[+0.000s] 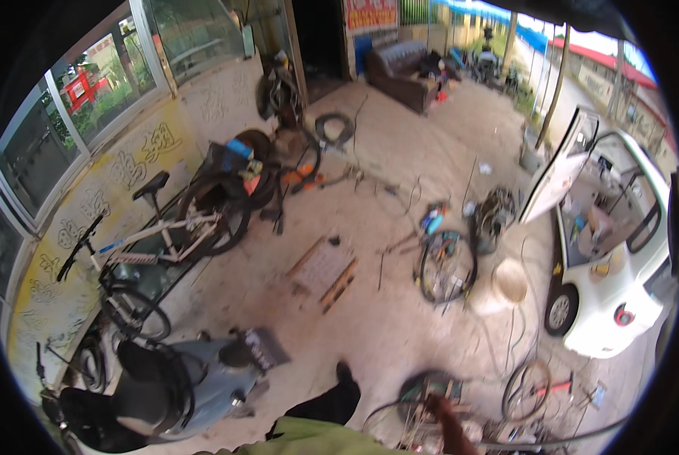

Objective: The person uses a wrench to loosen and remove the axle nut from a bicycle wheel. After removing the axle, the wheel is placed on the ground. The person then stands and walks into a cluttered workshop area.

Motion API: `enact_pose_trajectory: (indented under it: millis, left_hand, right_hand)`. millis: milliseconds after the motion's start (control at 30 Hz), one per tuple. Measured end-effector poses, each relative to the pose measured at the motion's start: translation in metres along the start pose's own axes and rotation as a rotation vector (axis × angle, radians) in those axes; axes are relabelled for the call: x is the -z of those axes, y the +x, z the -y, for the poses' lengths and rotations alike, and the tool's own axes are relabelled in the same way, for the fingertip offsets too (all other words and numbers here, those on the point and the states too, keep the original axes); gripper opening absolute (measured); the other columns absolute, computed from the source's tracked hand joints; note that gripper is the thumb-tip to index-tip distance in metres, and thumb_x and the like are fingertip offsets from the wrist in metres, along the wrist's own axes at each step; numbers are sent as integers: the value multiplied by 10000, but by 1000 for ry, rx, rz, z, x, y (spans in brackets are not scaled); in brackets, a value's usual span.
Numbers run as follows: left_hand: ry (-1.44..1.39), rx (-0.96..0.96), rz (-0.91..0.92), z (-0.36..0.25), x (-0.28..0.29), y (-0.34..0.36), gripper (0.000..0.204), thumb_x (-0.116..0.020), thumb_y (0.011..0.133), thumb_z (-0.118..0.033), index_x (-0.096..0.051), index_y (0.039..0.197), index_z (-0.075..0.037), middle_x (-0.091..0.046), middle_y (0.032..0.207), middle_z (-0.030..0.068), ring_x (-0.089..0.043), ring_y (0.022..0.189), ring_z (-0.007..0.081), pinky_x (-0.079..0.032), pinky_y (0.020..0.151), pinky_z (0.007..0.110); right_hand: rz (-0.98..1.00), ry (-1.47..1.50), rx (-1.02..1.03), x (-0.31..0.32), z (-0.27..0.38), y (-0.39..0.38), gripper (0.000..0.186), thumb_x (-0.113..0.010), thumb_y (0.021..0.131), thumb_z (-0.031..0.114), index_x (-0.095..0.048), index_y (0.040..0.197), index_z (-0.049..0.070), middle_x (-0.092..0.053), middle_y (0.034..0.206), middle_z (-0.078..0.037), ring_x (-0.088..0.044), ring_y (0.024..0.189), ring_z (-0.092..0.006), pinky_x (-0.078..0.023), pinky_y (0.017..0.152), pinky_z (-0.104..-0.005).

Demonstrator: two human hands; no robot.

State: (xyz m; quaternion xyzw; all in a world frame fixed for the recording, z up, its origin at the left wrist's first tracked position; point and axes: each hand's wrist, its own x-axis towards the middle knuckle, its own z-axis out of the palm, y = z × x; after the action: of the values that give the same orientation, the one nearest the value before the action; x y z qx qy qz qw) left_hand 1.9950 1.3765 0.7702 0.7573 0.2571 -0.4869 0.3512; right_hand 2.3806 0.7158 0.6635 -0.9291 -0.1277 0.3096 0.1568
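Observation:
My right hand (438, 406) reaches down at the lower right over a dark round tub (415, 387) crowded with metal pieces and a dark curved hose or tube. The hand is small and blurred, so its grip and whatever it touches are unclear. My left hand is out of sight. A bicycle wheel with a red part (525, 390) lies just right of the tub.
A blue-grey scooter (210, 371) and white bicycle (165, 241) line the left wall. A board (320, 269), loose wheel (448, 265), cream bucket (508, 284) and engine-like machine (495, 216) sit mid-floor. A white car (605, 318) with open door stands right; a sofa (400, 72) behind.

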Motion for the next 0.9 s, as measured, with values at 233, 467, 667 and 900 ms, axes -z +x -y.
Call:
enact_pose_trajectory:
  millis: [233, 467, 667, 900]
  left_hand:
    - [-376, 221, -252, -118, 225, 140, 338, -669, 956, -346, -718, 1097, -42, -730, 929, 118, -720, 802, 294, -559, 677, 451]
    - [-938, -156, -398, -415, 448, 170, 337, -689, 973, -282, -631, 1205, -44, -745, 961, 107, -735, 786, 247, -571, 672, 408]
    - [-1020, 83, -266, -451, 475, 290, 327, -696, 979, -337, -641, 1192, -96, -735, 1017, 95, -731, 872, 237, -574, 715, 414]
    - [-1071, 249, -24, -526, 503, 295, 329, -676, 991, -367, -665, 1159, -84, -726, 1024, 112, -714, 867, 259, -546, 759, 453]
  right_hand:
    - [34, 1054, -649, 172, 52, 77, 258, -624, 956, 315, -676, 1108, 113, -713, 954, -144, -693, 781, -236, -576, 686, -394]
    - [-10, 1153, -756, 288, 54, 181, 208, -627, 945, 289, -671, 986, 90, -692, 856, -126, -668, 702, -231, -556, 634, -399]
    - [10, 1100, -856, 371, 7, 320, 208, -629, 936, 266, -667, 881, 69, -673, 772, -110, -647, 634, -228, -538, 589, -404]
    - [-173, 1144, -503, 616, -49, 595, 201, -600, 942, 216, -665, 861, 44, -681, 812, -85, -646, 623, -194, -498, 511, -321]
